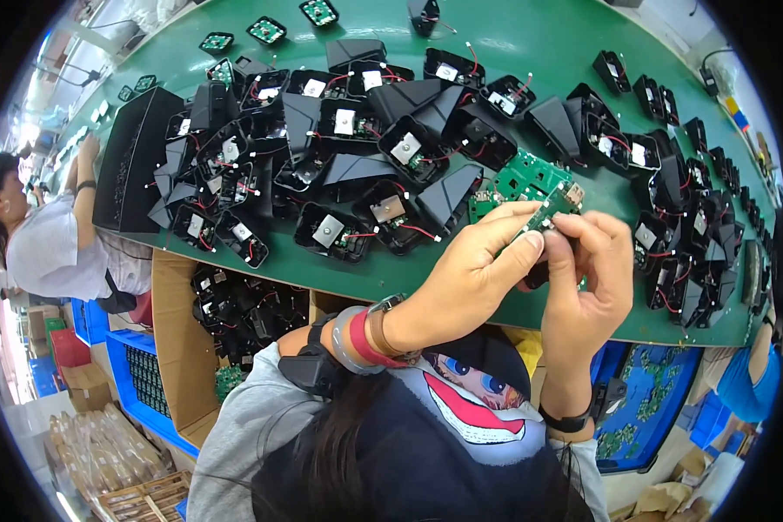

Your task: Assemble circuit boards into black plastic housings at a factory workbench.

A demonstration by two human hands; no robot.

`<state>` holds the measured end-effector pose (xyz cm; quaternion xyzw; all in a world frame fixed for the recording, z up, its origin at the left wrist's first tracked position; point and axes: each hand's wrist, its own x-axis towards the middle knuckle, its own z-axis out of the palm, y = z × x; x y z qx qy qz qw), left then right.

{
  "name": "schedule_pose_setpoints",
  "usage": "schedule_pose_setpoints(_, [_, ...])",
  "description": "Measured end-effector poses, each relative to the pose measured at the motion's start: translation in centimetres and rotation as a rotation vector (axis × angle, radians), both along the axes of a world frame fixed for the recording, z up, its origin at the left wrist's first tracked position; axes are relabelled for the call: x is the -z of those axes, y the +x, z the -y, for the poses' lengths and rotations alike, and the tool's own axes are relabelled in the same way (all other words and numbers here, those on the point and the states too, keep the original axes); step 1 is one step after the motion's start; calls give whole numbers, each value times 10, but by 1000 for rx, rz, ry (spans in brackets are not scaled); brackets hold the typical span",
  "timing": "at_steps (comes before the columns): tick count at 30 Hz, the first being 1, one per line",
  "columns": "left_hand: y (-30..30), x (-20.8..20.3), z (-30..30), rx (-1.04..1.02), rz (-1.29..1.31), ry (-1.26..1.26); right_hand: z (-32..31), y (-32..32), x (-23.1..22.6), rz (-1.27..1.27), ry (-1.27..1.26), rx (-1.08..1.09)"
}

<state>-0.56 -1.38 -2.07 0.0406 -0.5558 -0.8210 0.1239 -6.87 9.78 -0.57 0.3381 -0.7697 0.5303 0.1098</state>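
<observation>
Over the front part of the green table (365,277), my left hand (485,257) pinches a small green circuit board (548,209), thumb on its near side. A metal socket (574,193) shows near the board's upper end. Close against it, my right hand (598,265) is bent with thumb and forefinger together at the board's lower edge, where a small white connector shows. Something dark is partly hidden below the fingers. More green circuit boards (526,177) lie just beyond my hands. Left of them sits an open black housing (331,233) with a metal block and red wires.
Many black housings crowd the table, with another group (692,226) at the right. A black box (135,161) stands at the left. Below the edge are a cardboard box (172,339) of black parts and a blue tray (613,383) of boards. Two people work nearby.
</observation>
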Motion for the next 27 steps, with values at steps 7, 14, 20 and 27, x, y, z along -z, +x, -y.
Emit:
schedule_pose_setpoints(7, [2, -3, 12, 45, 70, -266, 2, -8, -5, -100, 66, -61])
schedule_pose_setpoints(14, [-3, 4, 7, -110, 56, -204, -1, -9, 2, 170, -190, -156])
schedule_pose_setpoints(20, [-7, 1, -3, -151, 116, -177, -7, -8, 5, -63, 16, -95])
schedule_pose_setpoints(27, [-11, 11, -7, -263, 36, -321, -9, -8, 7, -262, 139, -26])
